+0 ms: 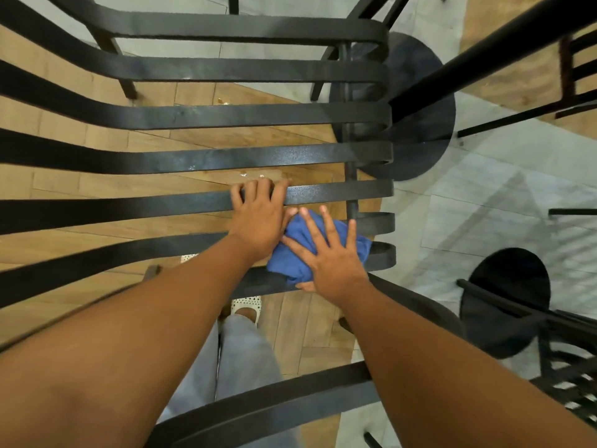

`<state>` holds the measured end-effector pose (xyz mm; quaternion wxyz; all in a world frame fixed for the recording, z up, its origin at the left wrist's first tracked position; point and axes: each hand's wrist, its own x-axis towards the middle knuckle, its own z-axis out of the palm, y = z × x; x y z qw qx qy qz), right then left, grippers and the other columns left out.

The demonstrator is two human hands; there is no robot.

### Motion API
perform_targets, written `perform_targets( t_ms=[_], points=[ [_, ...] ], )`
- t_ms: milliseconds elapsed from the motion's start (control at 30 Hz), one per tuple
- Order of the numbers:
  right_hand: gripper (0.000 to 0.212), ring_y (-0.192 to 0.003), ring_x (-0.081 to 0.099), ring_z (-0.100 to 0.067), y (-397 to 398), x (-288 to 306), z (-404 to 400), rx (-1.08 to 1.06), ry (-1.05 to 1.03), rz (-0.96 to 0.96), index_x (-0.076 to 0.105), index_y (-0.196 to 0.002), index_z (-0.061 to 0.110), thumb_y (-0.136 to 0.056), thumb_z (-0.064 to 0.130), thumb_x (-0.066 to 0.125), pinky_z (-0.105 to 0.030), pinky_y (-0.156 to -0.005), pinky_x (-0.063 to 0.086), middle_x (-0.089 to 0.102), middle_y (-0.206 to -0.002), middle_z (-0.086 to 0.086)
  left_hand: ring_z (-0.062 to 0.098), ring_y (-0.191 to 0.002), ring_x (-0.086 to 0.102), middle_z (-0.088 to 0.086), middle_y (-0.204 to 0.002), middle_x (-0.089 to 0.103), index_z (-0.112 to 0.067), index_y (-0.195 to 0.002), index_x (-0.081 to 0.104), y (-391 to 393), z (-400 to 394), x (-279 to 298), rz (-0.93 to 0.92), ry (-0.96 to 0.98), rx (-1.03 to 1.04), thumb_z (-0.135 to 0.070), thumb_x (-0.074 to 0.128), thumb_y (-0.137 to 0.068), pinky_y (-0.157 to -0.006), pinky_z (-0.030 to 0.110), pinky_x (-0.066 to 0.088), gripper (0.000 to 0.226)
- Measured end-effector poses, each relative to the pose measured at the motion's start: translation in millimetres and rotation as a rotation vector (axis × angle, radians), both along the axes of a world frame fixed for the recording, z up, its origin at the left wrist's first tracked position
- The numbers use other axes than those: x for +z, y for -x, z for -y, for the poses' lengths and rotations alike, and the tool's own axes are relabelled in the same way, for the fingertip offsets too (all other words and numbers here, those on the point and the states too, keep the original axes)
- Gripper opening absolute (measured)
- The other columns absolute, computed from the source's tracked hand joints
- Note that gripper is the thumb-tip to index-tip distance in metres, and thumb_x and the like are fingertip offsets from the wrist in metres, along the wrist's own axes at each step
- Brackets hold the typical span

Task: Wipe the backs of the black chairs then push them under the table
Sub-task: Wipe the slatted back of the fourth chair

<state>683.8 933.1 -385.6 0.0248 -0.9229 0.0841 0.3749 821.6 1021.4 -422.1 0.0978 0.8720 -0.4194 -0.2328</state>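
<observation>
Seen from above, the left hand (258,218) gripped a stiff black metal chair slat (336,190) while the right hand (329,253), fingers spread, pressed a soft crumpled blue cloth (297,244) onto a nearer slat beside it.

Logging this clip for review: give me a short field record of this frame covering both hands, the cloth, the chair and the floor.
left hand: fingers curled over a slat of the black slatted metal chair back
right hand: fingers spread, pressing the crumpled blue cloth flat onto a lower slat
cloth: bunched, between right hand and slat
floor: wood-look planks meeting grey tiles
task stage: wiping, chair not yet pushed in
</observation>
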Motion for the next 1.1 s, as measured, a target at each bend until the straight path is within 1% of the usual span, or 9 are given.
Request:
perform_targets(
  t_ms=[100, 267, 400, 567, 667, 767, 967, 1033, 1100],
  points=[
    [0.097, -0.122, -0.046, -0.036, 10, 7, 23, -0.126, 0.024, -0.169, -0.046, -0.117, 0.044, -0.078, 0.076, 0.036, -0.069, -0.103, -0.008, -0.06, -0.124, -0.003, 0.032, -0.106, 0.042, 0.013, -0.115, 0.048, -0.017, -0.136, 0.041, 7, 12, 1, 0.03, -0.036, 0.003, -0.046, 0.032, -0.093, -0.094, 0.044, 0.014, 0.052],
    [0.118, -0.131, -0.037, -0.042, 22, 9, 45, -0.327, 0.054, -0.263, -0.054, -0.108, 0.044, -0.074, 0.07, 0.056, -0.064, -0.108, -0.001, -0.054, -0.135, -0.009, 0.026, -0.116, 0.035, 0.007, -0.126, 0.04, -0.022, -0.143, 0.027, 11, 16, 1, -0.005, -0.034, -0.011, -0.039, 0.03, -0.099, -0.103, 0.043, 0.015, 0.046],
    [0.134, -0.133, -0.034, -0.041, 22, 17, 50, -0.594, 0.07, -0.256, -0.046, -0.121, 0.04, -0.066, 0.055, 0.075, -0.059, -0.111, 0.003, -0.05, -0.139, -0.008, 0.024, -0.115, 0.033, 0.004, -0.124, 0.038, -0.022, -0.141, 0.027, 10, 16, 2, -0.015, -0.038, 0.003, -0.036, 0.029, -0.1, -0.104, 0.041, 0.014, 0.044],
    [0.143, -0.142, -0.014, -0.038, 19, 15, 60, -0.854, 0.091, -0.25, -0.038, -0.135, 0.035, -0.064, 0.03, 0.085, -0.054, -0.111, 0.018, -0.045, -0.143, -0.008, 0.024, -0.118, 0.031, 0.004, -0.128, 0.036, -0.021, -0.142, 0.024, 7, 17, 6, -0.065, -0.052, -0.015, -0.039, 0.029, -0.099, -0.105, 0.042, 0.013, 0.047],
    [0.129, -0.14, 0.012, -0.04, 9, 15, 52, -0.994, 0.122, -0.219, -0.031, -0.14, 0.033, -0.073, 0.019, 0.079, -0.055, -0.11, 0.025, -0.039, -0.147, -0.01, 0.025, -0.128, 0.025, 0.006, -0.138, 0.029, -0.022, -0.147, 0.015, 4, 10, 13, -0.111, -0.06, -0.059, -0.044, 0.032, -0.097, -0.108, 0.043, 0.009, 0.057],
    [0.103, -0.128, 0.039, -0.04, -6, 21, 39, -1.061, 0.148, -0.135, -0.02, -0.146, 0.025, -0.087, 0.024, 0.064, -0.047, -0.101, 0.04, -0.029, -0.15, -0.019, 0.027, -0.136, 0.017, 0.008, -0.148, 0.02, -0.023, -0.149, 0.009, 2, -10, 27, -0.096, -0.089, -0.064, -0.044, 0.036, -0.096, -0.112, 0.044, 0.006, 0.063],
    [0.079, -0.142, 0.014, -0.038, -44, 51, -5, -1.168, -0.1, -0.033, -0.001, -0.151, 0.021, -0.092, 0.01, 0.051, -0.039, -0.106, 0.032, -0.012, -0.156, -0.017, 0.028, -0.142, 0.006, 0.007, -0.156, 0.004, -0.022, -0.148, 0.012, 7, -53, 67, -0.169, -0.269, 0.021, -0.04, 0.04, -0.096, -0.113, 0.046, 0.006, 0.062],
    [0.076, -0.138, 0.026, -0.037, -57, 59, -26, -1.182, -0.16, -0.016, 0.004, -0.151, 0.025, -0.092, 0.01, 0.05, -0.039, -0.1, 0.038, -0.001, -0.157, -0.013, 0.028, -0.141, 0.009, 0.006, -0.156, 0.007, -0.021, -0.147, 0.016, 2, -64, 80, -0.153, -0.295, 0.014, -0.04, 0.041, -0.096, -0.114, 0.045, 0.009, 0.059],
    [0.073, -0.127, 0.041, -0.035, -69, 66, -47, -1.257, -0.217, 0.008, 0.009, -0.15, 0.03, -0.093, 0.008, 0.049, -0.038, -0.088, 0.044, 0.02, -0.153, -0.013, 0.027, -0.141, 0.01, 0.005, -0.155, 0.01, -0.021, -0.145, 0.02, -6, -72, 91, -0.159, -0.308, 0.002, -0.039, 0.041, -0.096, -0.114, 0.044, 0.011, 0.057]
  ],
)
